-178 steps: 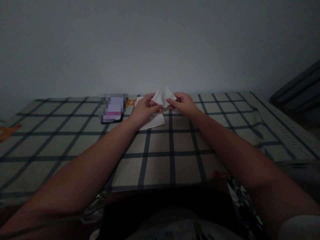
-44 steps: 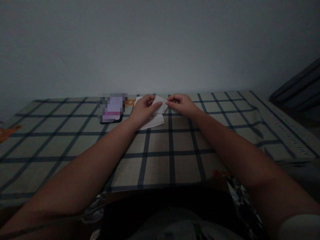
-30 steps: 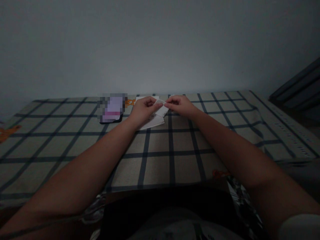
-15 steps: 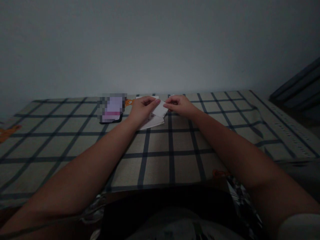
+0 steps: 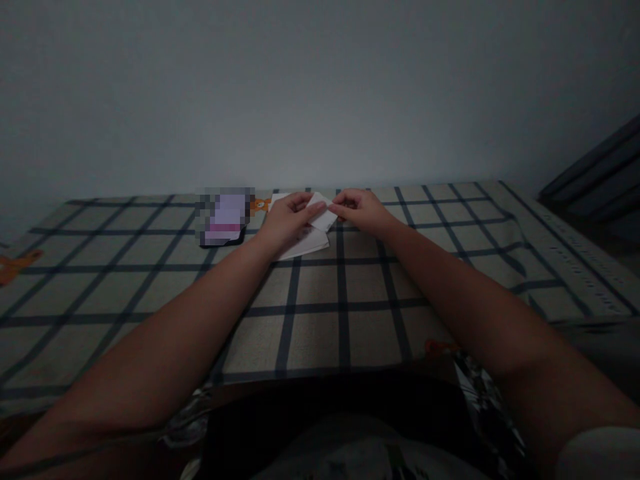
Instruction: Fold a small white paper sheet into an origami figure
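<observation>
Paper (image 5: 324,220), apparently already folded, was not yet released: left hand (image 5: 283,217) pinched it at 9 o'clock, right hand (image 5: 365,209) at 3.

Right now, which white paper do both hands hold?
The smaller upper piece, between left hand and right hand; the larger paper lies below, partly covered, on the checked cloth.

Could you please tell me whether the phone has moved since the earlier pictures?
No, the phone lies in the same place on the checked tablecloth, just left of the orange bear print.
</observation>
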`<state>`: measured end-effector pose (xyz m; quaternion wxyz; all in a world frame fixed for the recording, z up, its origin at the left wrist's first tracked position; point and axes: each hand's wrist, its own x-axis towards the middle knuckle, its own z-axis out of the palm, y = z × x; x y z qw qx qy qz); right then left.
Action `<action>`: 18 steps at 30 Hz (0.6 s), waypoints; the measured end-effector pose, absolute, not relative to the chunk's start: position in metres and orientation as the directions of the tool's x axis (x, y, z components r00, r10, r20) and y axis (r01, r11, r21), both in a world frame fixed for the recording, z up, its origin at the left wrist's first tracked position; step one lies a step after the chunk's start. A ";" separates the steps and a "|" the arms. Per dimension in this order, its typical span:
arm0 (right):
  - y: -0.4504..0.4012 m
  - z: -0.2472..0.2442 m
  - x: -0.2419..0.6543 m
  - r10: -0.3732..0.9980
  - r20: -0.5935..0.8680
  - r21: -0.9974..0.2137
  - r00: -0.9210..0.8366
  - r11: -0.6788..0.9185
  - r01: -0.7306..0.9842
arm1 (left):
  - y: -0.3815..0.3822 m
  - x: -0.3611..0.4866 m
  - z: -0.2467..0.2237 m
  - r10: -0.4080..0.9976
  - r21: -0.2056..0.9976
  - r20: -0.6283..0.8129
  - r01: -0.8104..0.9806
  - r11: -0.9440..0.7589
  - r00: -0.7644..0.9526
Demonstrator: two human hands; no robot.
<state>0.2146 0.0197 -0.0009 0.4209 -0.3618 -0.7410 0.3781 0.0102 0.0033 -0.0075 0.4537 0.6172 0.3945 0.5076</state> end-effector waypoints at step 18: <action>0.018 0.001 0.212 0.896 0.304 -0.922 -0.324 0.363 0.137 | 0.001 0.008 -0.005 0.973 0.990 0.083 0.094 -0.105 0.217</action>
